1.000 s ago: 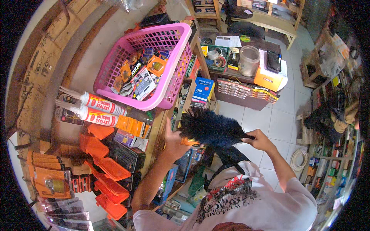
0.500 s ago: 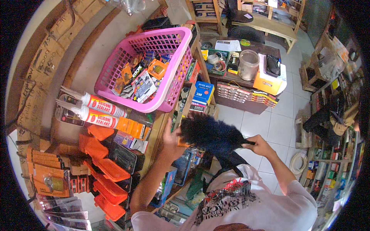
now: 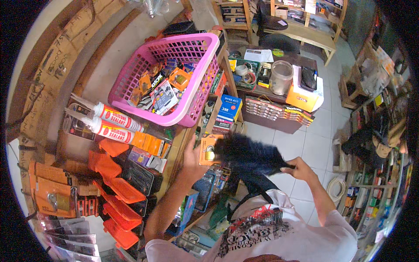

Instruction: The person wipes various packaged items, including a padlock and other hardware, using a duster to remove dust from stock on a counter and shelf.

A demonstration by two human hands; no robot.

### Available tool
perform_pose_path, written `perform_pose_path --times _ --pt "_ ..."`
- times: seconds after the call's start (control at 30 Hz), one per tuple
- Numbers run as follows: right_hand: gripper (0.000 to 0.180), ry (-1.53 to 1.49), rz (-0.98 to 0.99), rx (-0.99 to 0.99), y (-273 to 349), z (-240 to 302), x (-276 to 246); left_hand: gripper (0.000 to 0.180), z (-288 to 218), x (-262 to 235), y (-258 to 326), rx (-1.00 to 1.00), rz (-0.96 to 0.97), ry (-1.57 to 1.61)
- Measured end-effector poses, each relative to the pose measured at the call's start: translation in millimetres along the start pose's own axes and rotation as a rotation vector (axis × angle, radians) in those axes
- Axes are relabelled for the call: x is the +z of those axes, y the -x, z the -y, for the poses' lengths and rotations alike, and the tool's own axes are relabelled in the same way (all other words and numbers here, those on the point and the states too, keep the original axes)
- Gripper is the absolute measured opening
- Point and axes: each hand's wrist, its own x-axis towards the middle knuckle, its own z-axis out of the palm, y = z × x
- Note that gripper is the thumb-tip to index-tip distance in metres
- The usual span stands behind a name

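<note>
My left hand (image 3: 190, 156) is closed on the edge of an orange padlock pack (image 3: 210, 149), which shows a brass padlock. My right hand (image 3: 302, 169) grips the handle end of a black feather duster (image 3: 251, 153). The duster's fluffy head, blurred by motion, reaches left to the pack's right edge and covers a little of it. Just beyond my left hand stands a pink plastic basket (image 3: 192, 105) full of packaged goods, among them more orange packs.
Two silicone sealant tubes (image 3: 115, 124) and open orange-lidded cases (image 3: 126, 191) lie left of my left arm. More padlock packs (image 3: 54, 198) hang at the far left. A desk with a clear jar (image 3: 281, 76) stands ahead; stocked shelves (image 3: 371, 196) line the right.
The duster has shifted right, uncovering the padlock pack in my left hand. My right hand has moved slightly right and down.
</note>
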Motion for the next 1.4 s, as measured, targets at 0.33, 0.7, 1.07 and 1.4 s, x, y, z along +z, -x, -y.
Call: perform_pose_path --times 0.33,0.7,1.07,1.4 --pt "0.023 0.037 0.046 -0.166 3.9 -0.8 10.7 0.076 -0.4 21.1 10.4 -0.019 -0.065 -0.060" --pt "0.023 0.066 -0.034 -0.136 6.0 38.0 21.7 0.077 2.1 11.4 18.1 -0.129 0.059 0.456" --pt "0.020 -0.057 -0.024 -0.154 3.5 33.9 23.7 0.064 14.0 51.8 30.2 0.180 0.080 -0.076" --pt "0.028 -0.196 -0.132 -0.104 -1.6 27.1 42.9 0.048 15.2 15.2 5.8 0.080 0.046 0.136"
